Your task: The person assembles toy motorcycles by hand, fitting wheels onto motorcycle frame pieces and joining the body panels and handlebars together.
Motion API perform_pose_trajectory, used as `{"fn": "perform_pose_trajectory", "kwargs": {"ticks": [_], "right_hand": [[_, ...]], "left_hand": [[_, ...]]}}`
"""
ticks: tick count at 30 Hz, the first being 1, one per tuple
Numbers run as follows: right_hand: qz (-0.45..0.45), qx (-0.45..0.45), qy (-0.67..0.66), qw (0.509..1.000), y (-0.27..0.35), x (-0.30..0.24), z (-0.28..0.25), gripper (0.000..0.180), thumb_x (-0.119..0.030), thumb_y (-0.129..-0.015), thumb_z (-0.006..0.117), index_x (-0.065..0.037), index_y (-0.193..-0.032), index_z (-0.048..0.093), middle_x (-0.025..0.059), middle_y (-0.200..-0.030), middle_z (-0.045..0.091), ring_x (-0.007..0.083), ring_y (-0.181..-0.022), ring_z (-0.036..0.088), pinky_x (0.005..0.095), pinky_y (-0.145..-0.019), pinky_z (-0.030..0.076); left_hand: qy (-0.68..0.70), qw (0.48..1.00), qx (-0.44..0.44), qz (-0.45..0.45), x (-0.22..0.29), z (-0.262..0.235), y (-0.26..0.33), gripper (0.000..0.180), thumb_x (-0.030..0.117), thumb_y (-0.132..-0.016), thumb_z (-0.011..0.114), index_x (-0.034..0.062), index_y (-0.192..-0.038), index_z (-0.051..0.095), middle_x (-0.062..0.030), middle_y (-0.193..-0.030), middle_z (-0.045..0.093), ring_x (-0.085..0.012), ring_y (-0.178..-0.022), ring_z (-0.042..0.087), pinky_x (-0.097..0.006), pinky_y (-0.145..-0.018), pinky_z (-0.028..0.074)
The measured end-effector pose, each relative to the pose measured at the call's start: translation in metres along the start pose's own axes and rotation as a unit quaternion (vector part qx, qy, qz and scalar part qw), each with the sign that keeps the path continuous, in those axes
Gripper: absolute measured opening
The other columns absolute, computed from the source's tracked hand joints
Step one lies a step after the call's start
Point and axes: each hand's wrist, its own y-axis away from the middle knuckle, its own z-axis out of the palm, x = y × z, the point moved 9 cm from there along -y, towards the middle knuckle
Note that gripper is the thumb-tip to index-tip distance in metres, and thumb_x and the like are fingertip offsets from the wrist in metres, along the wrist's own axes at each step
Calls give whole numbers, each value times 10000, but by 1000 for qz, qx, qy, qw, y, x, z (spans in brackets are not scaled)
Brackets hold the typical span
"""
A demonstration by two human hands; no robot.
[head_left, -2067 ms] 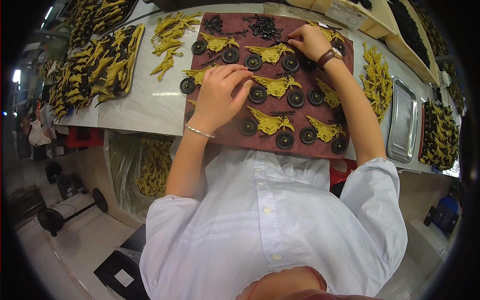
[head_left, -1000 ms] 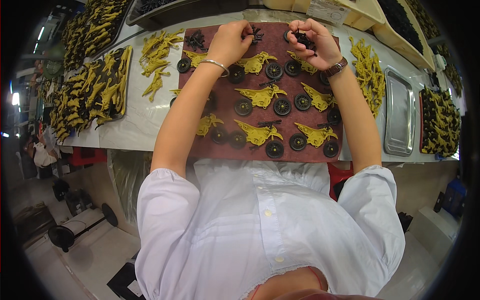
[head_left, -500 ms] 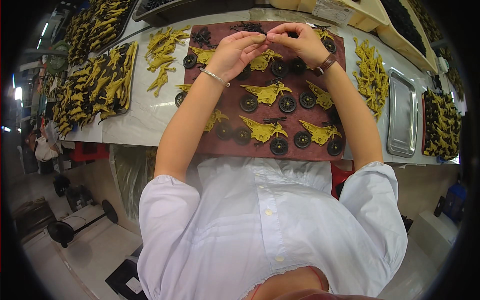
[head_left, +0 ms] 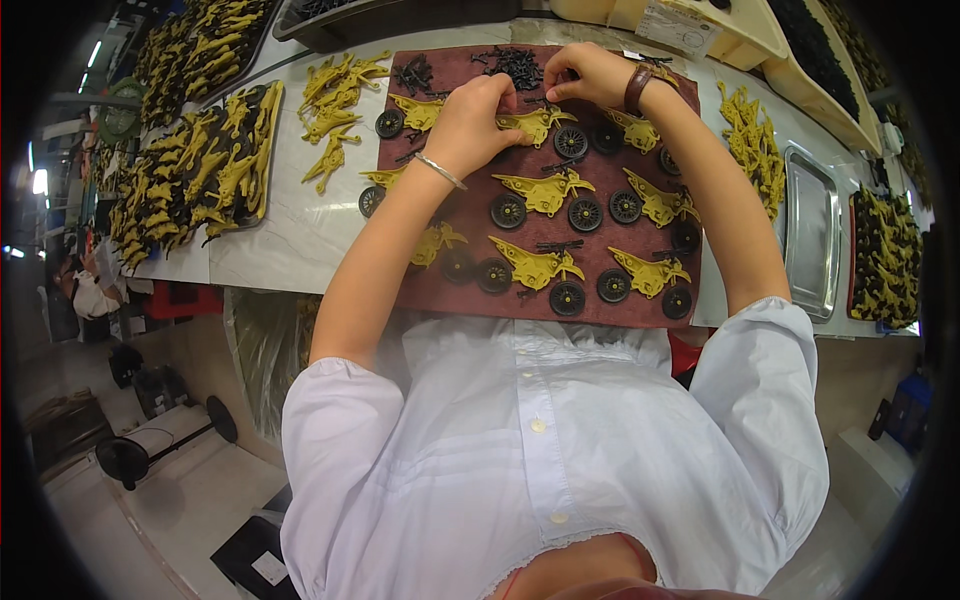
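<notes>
My left hand (head_left: pixel 472 125) spans the left end of a yellow toy motorcycle body (head_left: pixel 540 124), its thumb on the near side and its fingers curled toward the far side. Just right of it, my right hand (head_left: pixel 592 74) has thumb and forefinger pinched together; anything between them is too small to make out. A heap of small black parts (head_left: pixel 512 66) lies beyond both hands. Nearer to me on the dark red cloth (head_left: pixel 400 300) are rows of yellow bodies (head_left: pixel 545 193), black spoked wheels (head_left: pixel 508 211) and thin black pieces (head_left: pixel 560 246).
Loose yellow parts lie left (head_left: pixel 335 105) and right (head_left: pixel 752 145) of the cloth. A loaded tray (head_left: pixel 262 155) stands at far left, a metal tray (head_left: pixel 812 235) at right. Dark (head_left: pixel 400 28) and cream (head_left: pixel 700 35) bins line the far edge.
My hands were together above the cloth, fingertips meeting. They have since separated; the left has come down onto a yellow body, and the right stays at the far side beside the black heap.
</notes>
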Motion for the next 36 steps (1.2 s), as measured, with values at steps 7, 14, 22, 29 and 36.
{"fn": "perform_pose_trajectory", "kwargs": {"ticks": [7,14,22,29,36], "right_hand": [[-20,-25,67,997,-9,-11,6,114,-142,-740,682,-43,-779,639,109,-723,597,259,-720,584,368,-664,461],[-21,34,35,999,4,-3,0,132,-171,-786,655,-49,-834,640,77,-698,595,218,-666,575,344,-625,459],[202,55,-401,892,47,0,2,462,-485,-960,336,-113,-1071,586,-41,-654,442,23,-476,355,161,-402,246],[134,84,-398,903,57,-42,0,422,-416,-967,334,-85,-1110,552,-46,-712,465,31,-523,382,162,-427,284],[153,79,-494,852,65,-45,23,389,-375,-979,370,-48,-1053,567,-24,-716,486,30,-551,421,163,-464,324]], "left_hand": [[-124,985,19,121,26,1,4,415,179,-652,753,192,-1050,637,-60,-890,549,-244,-850,549,-366,-753,440],[-171,977,-47,120,22,13,-1,433,217,-684,722,281,-1105,645,-41,-895,524,-223,-887,511,-370,-783,402],[-22,994,7,109,31,-5,0,383,182,-717,718,170,-1093,645,-58,-926,560,-211,-871,566,-336,-736,467],[174,980,92,14,53,-20,11,179,164,-750,726,37,-869,686,-52,-884,632,-116,-724,597,-234,-688,478],[414,900,75,-118,16,6,31,175,105,-738,724,-1,-865,669,-15,-861,612,-83,-763,570,-230,-679,469]]}}
